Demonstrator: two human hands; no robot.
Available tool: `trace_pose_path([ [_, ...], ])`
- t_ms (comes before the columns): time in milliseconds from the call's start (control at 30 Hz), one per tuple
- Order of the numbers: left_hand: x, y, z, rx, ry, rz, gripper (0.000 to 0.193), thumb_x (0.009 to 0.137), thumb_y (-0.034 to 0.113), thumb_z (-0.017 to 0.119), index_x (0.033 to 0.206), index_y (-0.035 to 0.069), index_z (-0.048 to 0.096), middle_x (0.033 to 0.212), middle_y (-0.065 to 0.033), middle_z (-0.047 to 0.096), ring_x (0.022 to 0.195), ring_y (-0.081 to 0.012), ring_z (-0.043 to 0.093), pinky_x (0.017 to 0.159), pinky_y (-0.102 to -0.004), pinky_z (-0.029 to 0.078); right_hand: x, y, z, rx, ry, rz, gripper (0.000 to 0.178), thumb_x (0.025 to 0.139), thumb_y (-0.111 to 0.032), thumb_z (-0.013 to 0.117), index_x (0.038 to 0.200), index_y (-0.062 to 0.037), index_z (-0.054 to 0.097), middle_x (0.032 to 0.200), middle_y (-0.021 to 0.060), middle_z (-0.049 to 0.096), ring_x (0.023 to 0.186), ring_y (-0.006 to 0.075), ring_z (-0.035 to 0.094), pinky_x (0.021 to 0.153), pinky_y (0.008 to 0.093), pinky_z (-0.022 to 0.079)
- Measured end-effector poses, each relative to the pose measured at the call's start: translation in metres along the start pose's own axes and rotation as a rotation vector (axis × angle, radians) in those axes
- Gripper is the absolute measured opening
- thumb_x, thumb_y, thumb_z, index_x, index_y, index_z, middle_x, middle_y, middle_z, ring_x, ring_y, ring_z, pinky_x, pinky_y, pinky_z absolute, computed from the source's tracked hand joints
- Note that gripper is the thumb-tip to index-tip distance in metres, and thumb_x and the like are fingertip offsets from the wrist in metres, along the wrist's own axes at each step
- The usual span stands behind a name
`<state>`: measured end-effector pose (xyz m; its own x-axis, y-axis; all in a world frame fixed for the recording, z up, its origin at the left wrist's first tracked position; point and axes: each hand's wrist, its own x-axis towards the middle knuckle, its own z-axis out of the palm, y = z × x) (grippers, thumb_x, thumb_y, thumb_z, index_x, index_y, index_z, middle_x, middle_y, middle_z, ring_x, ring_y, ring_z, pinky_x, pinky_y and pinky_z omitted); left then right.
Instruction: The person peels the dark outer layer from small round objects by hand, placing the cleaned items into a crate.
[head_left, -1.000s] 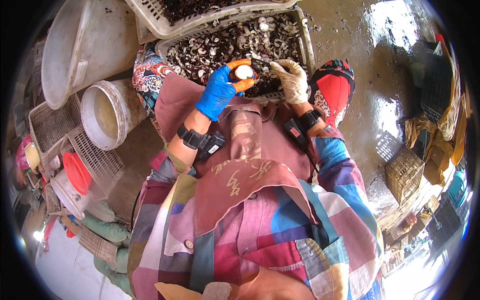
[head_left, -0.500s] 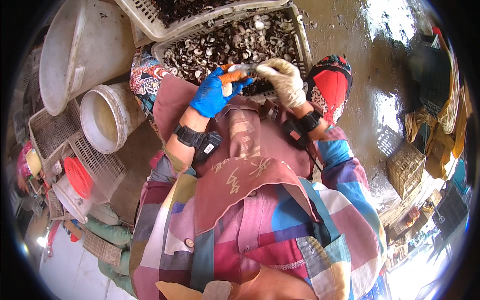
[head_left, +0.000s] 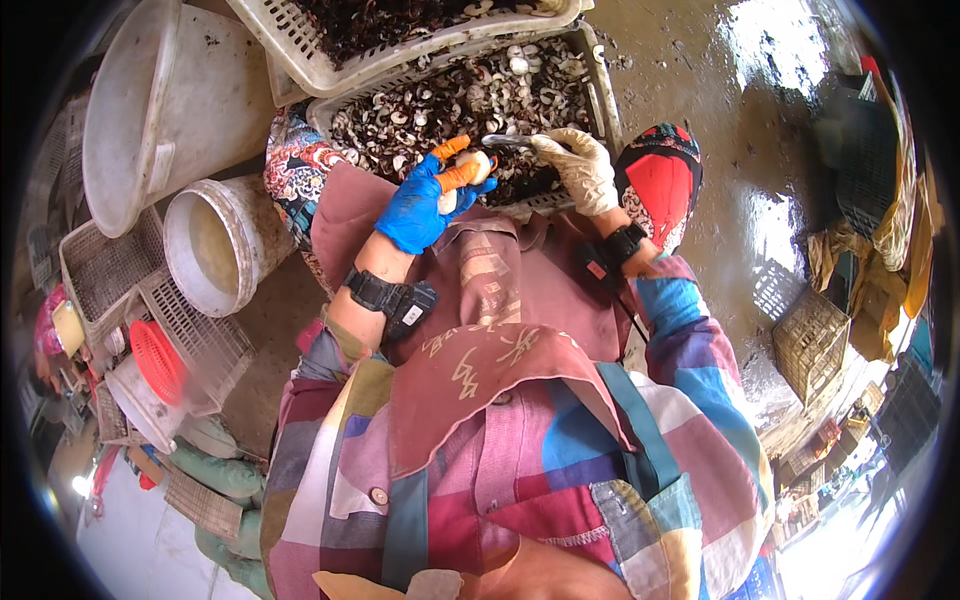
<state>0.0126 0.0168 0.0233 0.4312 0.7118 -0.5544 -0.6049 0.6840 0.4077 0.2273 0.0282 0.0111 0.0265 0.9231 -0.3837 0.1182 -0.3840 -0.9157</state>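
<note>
My left hand (head_left: 418, 208), in a blue glove with orange finger covers, is closed around a pale, rounded piece (head_left: 481, 166) held at the fingertips. A second whitish bit (head_left: 447, 203) shows against the palm. My right hand (head_left: 582, 172), in an off-white glove, grips a small knife (head_left: 508, 141). Its dark, narrow blade points left toward the pale piece, just above it; I cannot tell whether they touch. Both hands are over the near edge of a light plastic crate (head_left: 604, 95), which holds white curled bits and dark brown scraps.
A second crate (head_left: 345, 72) with dark scraps overlaps the first at its far side. On the left are a large tub (head_left: 118, 120), a white bucket (head_left: 240, 235), stacked crates (head_left: 110, 265) and a red basket (head_left: 157, 362). Wet floor (head_left: 720, 190) and a tan crate (head_left: 812, 335) lie right.
My right hand and the knife have shifted slightly right, away from the left hand. The pale piece now shows more fully at my left fingertips.
</note>
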Motion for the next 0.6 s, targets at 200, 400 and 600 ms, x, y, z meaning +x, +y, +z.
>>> trace_pose_path([
  [200, -0.001, 0.0, 0.001, 0.019, -0.002, -0.02, 0.026, 0.081, -0.002, 0.055, 0.107, 0.001, 0.054, 0.096, -0.0093, 0.06, 0.09, -0.0199, 0.058, 0.084, -0.0327, 0.048, -0.002, -0.013, 0.004, -0.284, -0.005, -0.123, 0.019, 0.078, -0.018, 0.066, 0.086, -0.0013, 0.066, 0.067, 0.0046, 0.06, 0.064, 0.0077, 0.052, 0.058, 0.021, 0.041],
  [400, 0.006, -0.002, -0.009, -0.061, -0.038, -0.109, 0.031, 0.082, 0.001, 0.055, 0.112, 0.004, 0.054, 0.099, -0.0081, 0.06, 0.089, -0.0159, 0.058, 0.076, -0.0243, 0.048, -0.011, 0.0, 0.025, -0.08, 0.077, -0.337, 0.015, 0.077, -0.017, 0.068, 0.083, -0.0033, 0.067, 0.068, 0.0048, 0.06, 0.06, 0.0109, 0.053, 0.057, 0.0242, 0.042],
  [600, 0.004, -0.019, -0.009, -0.123, 0.012, -0.033, 0.027, 0.083, 0.001, 0.052, 0.11, -0.001, 0.054, 0.108, -0.0126, 0.057, 0.107, -0.0245, 0.052, 0.093, -0.0327, 0.043, -0.007, 0.012, 0.008, 0.032, 0.037, -0.113, 0.019, 0.077, -0.019, 0.068, 0.086, -0.0024, 0.066, 0.071, 0.0016, 0.062, 0.064, 0.0062, 0.052, 0.06, 0.021, 0.043],
])
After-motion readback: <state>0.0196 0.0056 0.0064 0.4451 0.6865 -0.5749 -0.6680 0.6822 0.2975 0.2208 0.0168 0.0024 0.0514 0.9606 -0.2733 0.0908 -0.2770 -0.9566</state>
